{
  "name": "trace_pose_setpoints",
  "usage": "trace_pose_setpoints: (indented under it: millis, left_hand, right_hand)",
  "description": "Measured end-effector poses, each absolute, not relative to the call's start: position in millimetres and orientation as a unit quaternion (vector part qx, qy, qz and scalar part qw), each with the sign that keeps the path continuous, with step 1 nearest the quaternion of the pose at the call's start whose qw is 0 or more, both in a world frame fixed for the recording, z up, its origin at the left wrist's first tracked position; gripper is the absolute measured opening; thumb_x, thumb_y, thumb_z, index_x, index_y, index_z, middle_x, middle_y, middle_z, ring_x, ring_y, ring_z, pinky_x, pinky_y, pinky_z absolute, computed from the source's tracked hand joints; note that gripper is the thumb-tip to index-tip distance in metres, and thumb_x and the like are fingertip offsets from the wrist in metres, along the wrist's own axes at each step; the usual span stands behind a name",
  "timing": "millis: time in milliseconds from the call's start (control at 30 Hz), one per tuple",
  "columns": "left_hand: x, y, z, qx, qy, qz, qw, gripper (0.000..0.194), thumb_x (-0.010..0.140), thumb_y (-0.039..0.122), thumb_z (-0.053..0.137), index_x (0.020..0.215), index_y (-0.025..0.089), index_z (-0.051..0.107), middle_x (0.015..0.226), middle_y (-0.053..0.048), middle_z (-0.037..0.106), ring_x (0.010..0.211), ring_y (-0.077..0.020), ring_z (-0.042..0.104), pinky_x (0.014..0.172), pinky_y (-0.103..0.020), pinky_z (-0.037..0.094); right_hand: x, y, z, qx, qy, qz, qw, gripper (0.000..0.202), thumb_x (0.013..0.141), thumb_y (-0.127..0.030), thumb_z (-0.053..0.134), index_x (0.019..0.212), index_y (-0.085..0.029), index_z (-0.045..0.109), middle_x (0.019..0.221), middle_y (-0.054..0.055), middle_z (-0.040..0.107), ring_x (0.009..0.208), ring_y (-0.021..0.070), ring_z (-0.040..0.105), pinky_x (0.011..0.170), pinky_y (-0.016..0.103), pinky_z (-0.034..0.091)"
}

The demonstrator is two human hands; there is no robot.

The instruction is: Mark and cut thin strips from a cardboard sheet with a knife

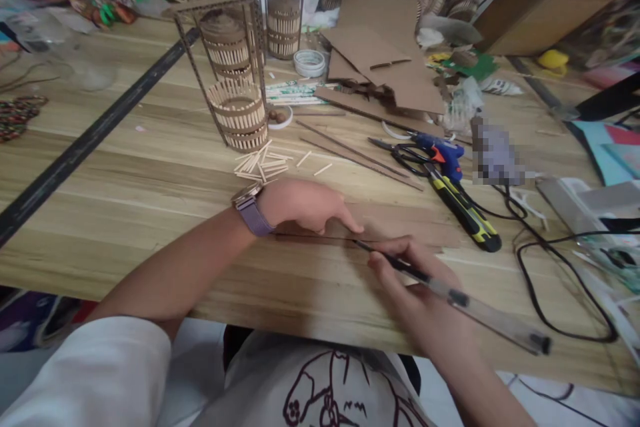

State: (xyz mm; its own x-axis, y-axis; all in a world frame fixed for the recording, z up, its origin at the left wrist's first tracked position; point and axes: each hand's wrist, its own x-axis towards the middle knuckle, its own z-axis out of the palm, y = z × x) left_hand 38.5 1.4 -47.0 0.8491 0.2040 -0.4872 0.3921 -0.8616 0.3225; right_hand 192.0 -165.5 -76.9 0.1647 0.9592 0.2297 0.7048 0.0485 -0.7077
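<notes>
A pen (467,307) with a clear barrel is gripped in my right hand (430,300). Its tip touches the near edge of a brown cardboard strip (410,223) lying flat on the table. My left hand (310,203) rests on the strip, index finger stretched toward the pen tip; its other fingers are partly hidden. Along the near edge runs a thin dark strip (305,238). Several short pale sticks (260,163) lie scattered just beyond my left hand. Right of the cardboard is a yellow and black utility knife (465,210).
Beyond the hands stands a stick-and-cardboard lantern frame (237,110). A blue glue gun (440,153), black scissors (405,157) and a tape roll (309,63) lie around. Cardboard sheets (380,20) are stacked behind. A black cable (530,287) loops at right.
</notes>
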Motion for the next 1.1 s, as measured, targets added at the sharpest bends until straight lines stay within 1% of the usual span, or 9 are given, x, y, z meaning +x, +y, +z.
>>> trace_pose_setpoints:
  millis: [100, 200, 367, 533, 633, 767, 933, 1000, 1100]
  left_hand:
    - [38, 2, -47, 0.942, 0.148, -0.214, 0.21, 0.072, 0.086, 0.006, 0.064, 0.146, 0.043, 0.055, 0.12, -0.001, 0.07, 0.09, -0.0168, 0.064, 0.067, -0.022, 0.04]
    - [39, 2, -46, 0.939, 0.151, -0.22, 0.216, 0.074, 0.085, 0.002, 0.06, 0.145, 0.046, 0.055, 0.122, -0.001, 0.071, 0.085, -0.0156, 0.064, 0.065, -0.023, 0.039]
    - [40, 2, -46, 0.933, 0.161, -0.233, 0.224, 0.071, 0.091, 0.004, 0.054, 0.146, 0.048, 0.052, 0.126, -0.001, 0.07, 0.08, -0.0139, 0.063, 0.06, -0.022, 0.036]
    - [40, 2, -46, 0.933, 0.16, -0.23, 0.226, 0.073, 0.089, 0.004, 0.059, 0.146, 0.048, 0.052, 0.128, -0.001, 0.07, 0.077, -0.0135, 0.062, 0.058, -0.022, 0.035]
    - [39, 2, -46, 0.933, 0.159, -0.226, 0.23, 0.071, 0.089, 0.005, 0.058, 0.145, 0.048, 0.053, 0.13, -0.002, 0.069, 0.076, -0.0136, 0.063, 0.059, -0.023, 0.036]
    - [39, 2, -43, 0.932, 0.162, -0.227, 0.231, 0.071, 0.089, 0.004, 0.057, 0.145, 0.048, 0.054, 0.126, -0.001, 0.071, 0.079, -0.0147, 0.064, 0.061, -0.022, 0.038]
    - [40, 1, -42, 0.931, 0.159, -0.23, 0.235, 0.071, 0.088, 0.004, 0.059, 0.146, 0.044, 0.054, 0.128, -0.002, 0.071, 0.082, -0.0146, 0.065, 0.062, -0.021, 0.039]
    - [41, 2, -43, 0.932, 0.157, -0.23, 0.231, 0.072, 0.088, 0.002, 0.058, 0.146, 0.044, 0.055, 0.127, -0.002, 0.071, 0.082, -0.0141, 0.065, 0.061, -0.02, 0.038]
    - [40, 3, -48, 0.938, 0.151, -0.218, 0.224, 0.067, 0.091, 0.002, 0.055, 0.143, 0.044, 0.057, 0.124, -0.002, 0.071, 0.081, -0.0141, 0.064, 0.061, -0.021, 0.038]
  right_hand:
    - [166, -159, -82, -0.615, -0.659, 0.198, 0.385, 0.007, 0.089, -0.024, 0.061, 0.085, -0.024, 0.067, 0.074, -0.001, 0.072, 0.062, 0.0145, 0.065, 0.058, 0.025, 0.051]
    - [143, -150, -92, -0.569, -0.689, 0.227, 0.387, 0.009, 0.088, -0.019, 0.06, 0.091, -0.024, 0.067, 0.08, 0.0, 0.074, 0.069, 0.0148, 0.069, 0.063, 0.025, 0.053]
    - [127, -138, -105, -0.534, -0.71, 0.25, 0.385, 0.009, 0.091, -0.02, 0.059, 0.095, -0.023, 0.066, 0.087, 0.002, 0.075, 0.076, 0.0166, 0.071, 0.068, 0.028, 0.055]
    - [123, -135, -109, -0.525, -0.72, 0.229, 0.392, 0.008, 0.092, -0.019, 0.059, 0.094, -0.023, 0.066, 0.089, 0.002, 0.076, 0.083, 0.0185, 0.072, 0.074, 0.031, 0.056]
    - [122, -135, -110, -0.522, -0.723, 0.231, 0.39, 0.008, 0.092, -0.019, 0.06, 0.095, -0.023, 0.066, 0.09, 0.002, 0.076, 0.083, 0.0187, 0.072, 0.075, 0.032, 0.056]
    - [121, -136, -113, -0.524, -0.724, 0.228, 0.386, 0.007, 0.091, -0.02, 0.06, 0.094, -0.024, 0.066, 0.09, 0.002, 0.076, 0.085, 0.0201, 0.072, 0.077, 0.034, 0.056]
    - [120, -135, -114, -0.527, -0.729, 0.223, 0.376, 0.009, 0.091, -0.019, 0.06, 0.096, -0.023, 0.066, 0.092, 0.003, 0.077, 0.087, 0.0211, 0.072, 0.078, 0.035, 0.055]
    - [122, -135, -112, -0.526, -0.728, 0.225, 0.379, 0.009, 0.09, -0.019, 0.059, 0.095, -0.023, 0.066, 0.09, 0.003, 0.077, 0.085, 0.0205, 0.072, 0.077, 0.034, 0.055]
    - [129, -135, -109, -0.536, -0.718, 0.23, 0.38, 0.009, 0.089, -0.02, 0.059, 0.091, -0.024, 0.066, 0.085, 0.002, 0.077, 0.078, 0.0188, 0.071, 0.074, 0.033, 0.055]
